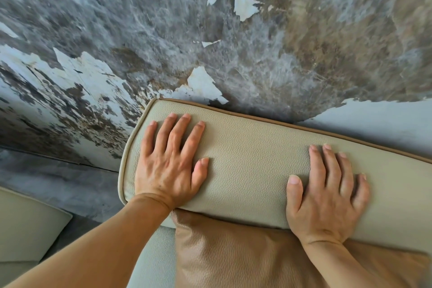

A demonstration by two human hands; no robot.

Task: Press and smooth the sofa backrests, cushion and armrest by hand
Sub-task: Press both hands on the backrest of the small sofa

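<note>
A beige leather sofa backrest (252,159) with brown piping runs from the centre to the right edge. My left hand (170,166) lies flat on its left end, palm down, fingers spread. My right hand (327,194) lies flat on the backrest further right, fingers apart and pointing toward the wall. Neither hand holds anything. Below the backrest a tan leather cushion (245,257) leans against it, partly covered by my right forearm.
A wall (210,30) with peeling grey and white paint stands right behind the backrest. Another beige sofa section (25,229) sits at the lower left, separated by a dark gap of floor (77,184).
</note>
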